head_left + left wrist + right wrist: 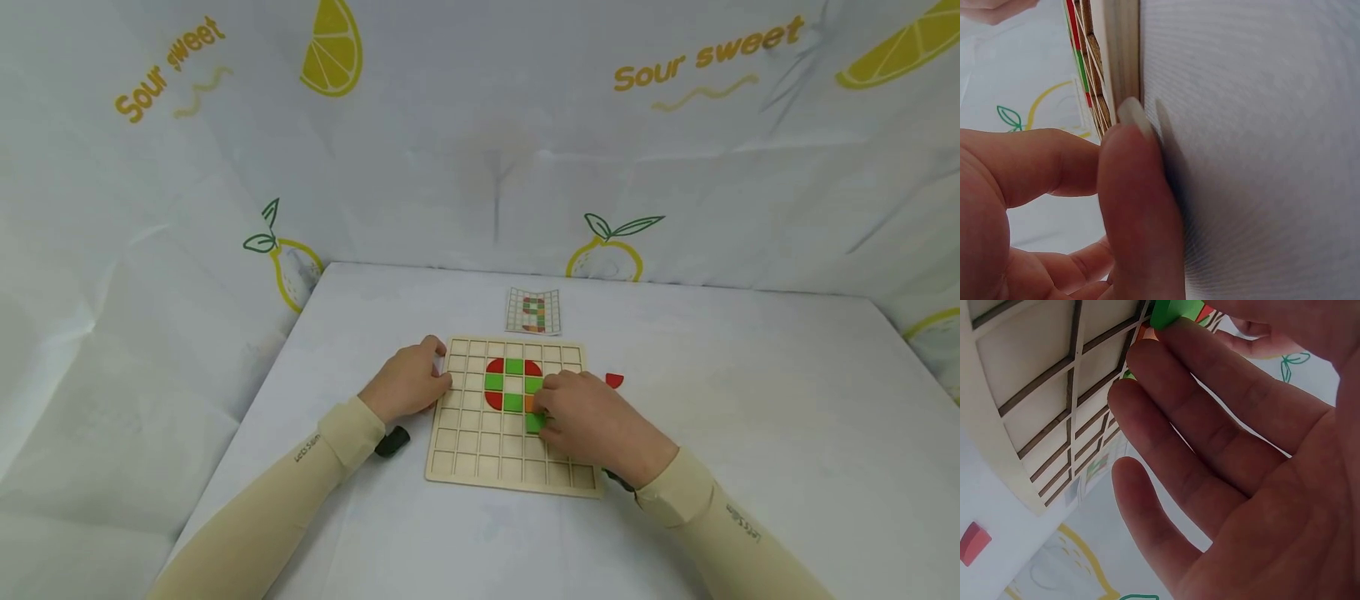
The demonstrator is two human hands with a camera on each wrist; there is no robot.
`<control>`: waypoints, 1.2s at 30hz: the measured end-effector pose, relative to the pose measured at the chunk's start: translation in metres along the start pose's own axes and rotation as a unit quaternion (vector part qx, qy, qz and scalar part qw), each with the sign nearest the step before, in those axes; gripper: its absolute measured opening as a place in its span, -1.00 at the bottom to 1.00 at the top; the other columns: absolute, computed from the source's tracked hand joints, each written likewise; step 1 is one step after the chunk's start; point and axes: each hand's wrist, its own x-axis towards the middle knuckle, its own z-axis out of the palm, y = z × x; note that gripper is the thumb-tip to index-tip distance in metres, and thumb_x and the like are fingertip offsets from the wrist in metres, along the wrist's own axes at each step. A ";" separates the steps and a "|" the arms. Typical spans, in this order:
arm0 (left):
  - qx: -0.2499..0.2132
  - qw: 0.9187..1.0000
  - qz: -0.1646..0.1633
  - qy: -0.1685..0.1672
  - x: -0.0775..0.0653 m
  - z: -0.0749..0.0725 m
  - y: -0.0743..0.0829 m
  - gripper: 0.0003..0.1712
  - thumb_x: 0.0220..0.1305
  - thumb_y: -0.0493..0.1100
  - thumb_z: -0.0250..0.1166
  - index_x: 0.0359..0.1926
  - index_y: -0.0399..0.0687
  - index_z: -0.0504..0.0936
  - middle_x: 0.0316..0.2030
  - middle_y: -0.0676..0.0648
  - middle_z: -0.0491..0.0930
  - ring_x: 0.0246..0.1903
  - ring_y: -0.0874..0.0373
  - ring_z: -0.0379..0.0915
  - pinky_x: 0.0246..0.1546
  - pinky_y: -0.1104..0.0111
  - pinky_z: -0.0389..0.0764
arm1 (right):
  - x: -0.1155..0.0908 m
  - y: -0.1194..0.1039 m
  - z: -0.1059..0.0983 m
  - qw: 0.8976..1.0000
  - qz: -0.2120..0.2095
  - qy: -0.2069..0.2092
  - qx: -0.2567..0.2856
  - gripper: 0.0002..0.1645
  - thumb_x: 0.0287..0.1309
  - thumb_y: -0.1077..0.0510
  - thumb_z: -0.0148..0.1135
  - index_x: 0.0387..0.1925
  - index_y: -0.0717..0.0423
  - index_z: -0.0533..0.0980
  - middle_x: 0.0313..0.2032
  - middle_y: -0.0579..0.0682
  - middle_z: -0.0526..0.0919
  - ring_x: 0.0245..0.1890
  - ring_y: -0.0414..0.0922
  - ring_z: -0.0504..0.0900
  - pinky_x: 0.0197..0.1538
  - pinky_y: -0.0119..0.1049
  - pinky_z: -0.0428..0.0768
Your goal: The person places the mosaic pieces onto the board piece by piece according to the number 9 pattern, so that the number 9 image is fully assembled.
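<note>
The pale wooden board (465, 446) with square spaces lies flat on the white tabletop (735, 400). The left hand (408, 383) has a loose grip: it just touches the board's left edge, likely so the board won't slide. The right hand's (592, 417) grip pinches a green square tile (535, 423) by the orange piece (529, 403), likely with fingertips because the spaces are small. A white paper card (533, 321) with a coloured pattern lies just past the board, maybe for easy looking.
</note>
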 end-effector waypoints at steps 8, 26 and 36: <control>0.002 1.000 0.000 0.000 -0.001 0.000 0.001 -0.47 0.51 -0.13 0.22 0.40 -0.18 0.42 -0.41 -0.06 0.66 -0.60 0.14 0.57 -0.35 0.33 0.53 | 0.000 0.000 0.001 1.000 0.002 0.005 -0.010 -0.90 0.19 0.17 0.52 -0.23 0.00 0.78 -0.29 -0.15 0.73 -0.29 -0.16 0.56 -0.01 -0.12 0.60; -0.001 1.000 0.001 0.000 0.001 0.001 0.001 -0.46 0.49 -0.13 0.23 0.40 -0.17 0.42 -0.39 -0.05 0.66 -0.60 0.14 0.57 -0.37 0.33 0.53 | -0.001 0.001 0.003 0.999 -0.021 0.026 -0.011 -0.88 0.12 0.25 0.49 -0.28 0.00 0.75 -0.34 -0.17 0.68 -0.25 -0.13 0.61 0.04 -0.07 0.62; 0.002 1.000 0.002 0.005 0.000 0.000 0.001 -0.46 0.47 -0.14 0.23 0.39 -0.19 0.43 -0.35 -0.05 0.66 -0.57 0.14 0.58 -0.37 0.33 0.54 | 0.001 0.000 0.002 1.000 -0.010 0.013 -0.008 -0.90 0.17 0.21 0.50 -0.26 0.00 0.75 -0.35 -0.18 0.66 -0.29 -0.16 0.55 0.04 -0.08 0.60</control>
